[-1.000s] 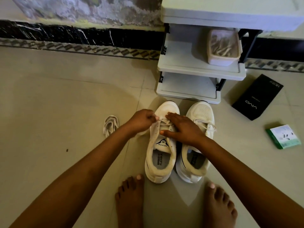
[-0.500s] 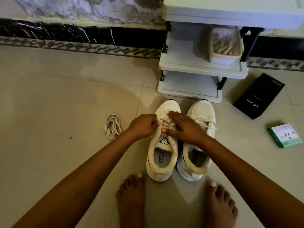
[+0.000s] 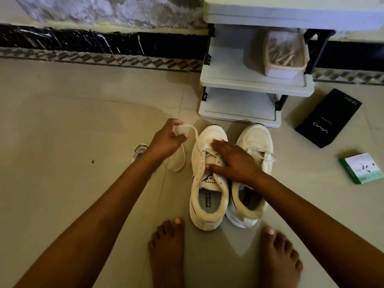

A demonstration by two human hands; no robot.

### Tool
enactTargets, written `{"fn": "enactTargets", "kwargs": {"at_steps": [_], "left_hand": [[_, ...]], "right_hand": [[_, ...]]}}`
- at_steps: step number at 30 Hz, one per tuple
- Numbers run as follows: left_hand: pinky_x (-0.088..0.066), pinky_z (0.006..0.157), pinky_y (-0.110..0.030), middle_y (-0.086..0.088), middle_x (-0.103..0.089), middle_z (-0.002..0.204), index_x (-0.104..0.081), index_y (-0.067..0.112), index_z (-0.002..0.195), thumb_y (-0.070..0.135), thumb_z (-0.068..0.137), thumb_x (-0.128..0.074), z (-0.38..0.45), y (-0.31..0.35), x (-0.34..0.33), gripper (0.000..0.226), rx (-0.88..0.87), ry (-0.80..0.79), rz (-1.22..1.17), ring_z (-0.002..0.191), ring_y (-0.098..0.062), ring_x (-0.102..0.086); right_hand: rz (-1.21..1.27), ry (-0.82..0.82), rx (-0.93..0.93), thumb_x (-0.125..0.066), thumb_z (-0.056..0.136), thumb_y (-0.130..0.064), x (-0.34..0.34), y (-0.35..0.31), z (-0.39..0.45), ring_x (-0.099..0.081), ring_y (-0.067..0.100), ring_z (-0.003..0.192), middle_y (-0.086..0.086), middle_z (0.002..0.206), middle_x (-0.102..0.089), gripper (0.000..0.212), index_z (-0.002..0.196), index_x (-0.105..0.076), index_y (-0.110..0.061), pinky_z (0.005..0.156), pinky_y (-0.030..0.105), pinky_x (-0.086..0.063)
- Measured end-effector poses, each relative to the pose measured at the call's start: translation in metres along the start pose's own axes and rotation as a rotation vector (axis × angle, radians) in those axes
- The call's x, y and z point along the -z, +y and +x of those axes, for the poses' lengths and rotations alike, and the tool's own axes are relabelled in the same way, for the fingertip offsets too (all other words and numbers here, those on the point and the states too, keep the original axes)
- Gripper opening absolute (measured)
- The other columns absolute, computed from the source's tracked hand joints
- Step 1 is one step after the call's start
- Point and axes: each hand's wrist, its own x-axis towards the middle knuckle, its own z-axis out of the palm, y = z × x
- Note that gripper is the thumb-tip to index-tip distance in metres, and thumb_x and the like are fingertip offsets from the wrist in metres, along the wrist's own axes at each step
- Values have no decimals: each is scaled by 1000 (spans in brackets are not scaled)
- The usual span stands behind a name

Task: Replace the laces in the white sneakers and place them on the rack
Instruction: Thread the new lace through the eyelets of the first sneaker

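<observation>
1. Two white sneakers stand side by side on the tiled floor point(image 3: 83, 125), toes toward the rack point(image 3: 239, 119), heels near the person's bare feet
2. The left sneaker point(image 3: 207, 196) shows a printed insole and a tongue with a dark logo; the right sneaker point(image 3: 255, 146) touches it along the inner side and has a lace threaded through its eyelets
3. The left hand point(image 3: 166, 140) is held up to the left of the left sneaker, its fingers curled round a white lace point(image 3: 187, 142); the lace runs from the hand in a loop that hangs down beside the shoe and leads across to the front eyelets
4. The right hand point(image 3: 232, 161) lies flat over the lacing area of the left sneaker, fingers straight and spread, pressing on the tongue; the thumb points toward the left edge of the shoe
5. A bundled second lace point(image 3: 138, 150) lies on the floor behind the left wrist, partly hidden
6. The rack is grey with black posts; its middle shelf carries a pale tub point(image 3: 284, 57) with light strands inside
7. To the right of the rack a black box point(image 3: 328, 119) lies on the floor, and nearer the person a small green and white box point(image 3: 362, 170)
</observation>
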Motion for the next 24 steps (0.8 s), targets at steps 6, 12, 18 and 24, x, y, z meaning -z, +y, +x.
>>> {"fn": "enactTargets", "kwargs": {"at_steps": [6, 12, 18, 24], "left_hand": [[-47, 77, -34, -7, -64, 101, -55, 18, 111, 35, 94, -52, -9, -8, -33, 24, -234, -214, 492, 94, -26, -60], [-40, 64, -11, 6, -59, 74, -61, 15, 74, 13, 91, -58, -10, -5, -27, 18, -97, -192, -2, 80, -12, -55], [-38, 73, -25, -8, -57, 97, -49, 12, 124, 25, 93, -55, -13, 3, -21, 34, -65, -153, 206, 92, -23, -56], [-35, 77, -20, -17, -61, 115, -56, 1, 122, 5, 98, -36, -14, 16, -15, 32, -190, -154, 288, 108, -27, -54]], "right_hand": [[-12, -6, -10, -47, 88, -59, -1, -1, 1, -14, 15, 144, -3, 158, -13, 79, 150, -13, -24, 115, 30, -12], [-19, -1, 6, -47, 88, -58, 0, -2, 1, -14, 15, 144, -4, 158, -13, 78, 150, -14, -24, 115, 30, -12], [37, -34, -32, -47, 88, -59, 3, -2, 1, -13, 17, 144, -2, 159, -11, 80, 150, -15, -23, 115, 31, -13], [-15, 108, -144, -62, 78, -58, 9, -15, -8, -27, 24, 131, 5, 141, -36, 71, 135, -40, -22, 104, 37, -29]]}}
